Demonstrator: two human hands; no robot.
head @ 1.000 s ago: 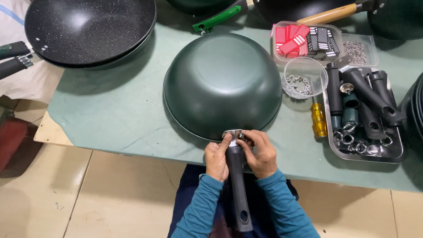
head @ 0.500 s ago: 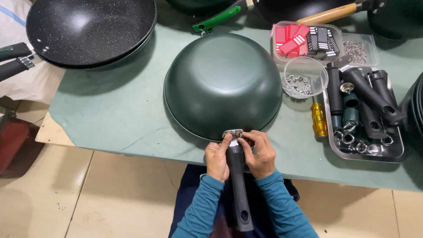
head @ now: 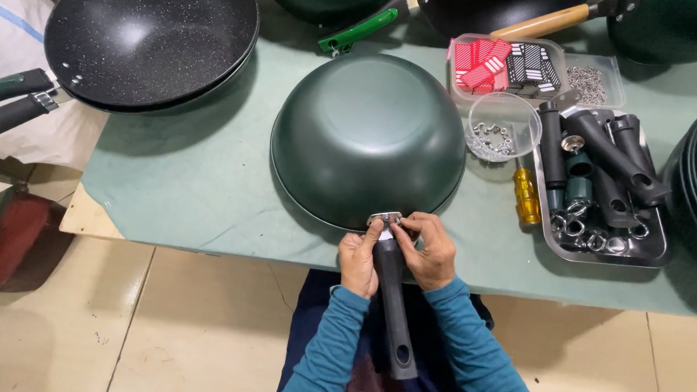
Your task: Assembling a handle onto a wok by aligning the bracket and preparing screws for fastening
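A dark green wok (head: pixel 365 135) lies upside down on the green table cover (head: pixel 197 196). Its black handle (head: pixel 394 313) points toward me over the table edge. My left hand (head: pixel 359 261) grips the upper end of the handle, thumb near the silver bracket (head: pixel 385 218) where handle meets wok. My right hand (head: pixel 429 251) holds the handle's other side, fingertips pinched at the bracket; whether they hold a small part I cannot tell.
A metal tray (head: pixel 605 246) of black handles and rings sits at right, next to a yellow screwdriver (head: pixel 526 196) and a clear bowl of small hardware (head: pixel 504 128). A speckled black pan (head: pixel 150 43) lies at the back left. More woks line the back and right edge.
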